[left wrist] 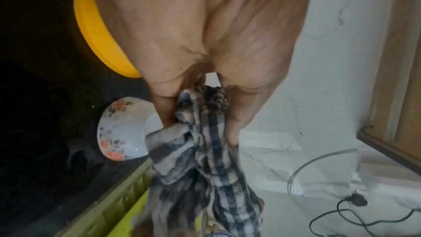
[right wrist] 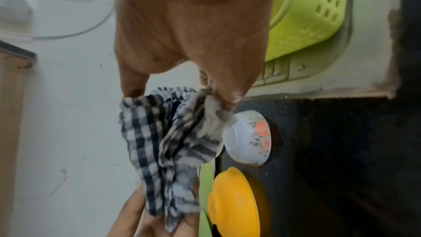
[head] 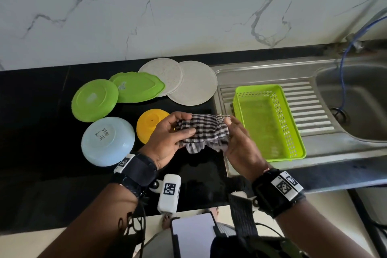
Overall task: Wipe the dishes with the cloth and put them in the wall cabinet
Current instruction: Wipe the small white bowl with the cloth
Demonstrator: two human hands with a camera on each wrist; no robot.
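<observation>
Far side: white marble wall (head: 188, 6); right: steel sink (head: 356, 100) with ribbed drainboard (head: 310, 107) bearing a green plastic basket (head: 293, 119), blue hose (head: 343, 73) dropping into the basin; near edge: a phone (head: 192, 234); below all, black countertop (head: 31, 121).

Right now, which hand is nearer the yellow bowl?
Left. The left hand hangs over the yellow bowl's right edge, gripping the cloth. The right hand grips the cloth's other end, toward the green basket.
</observation>
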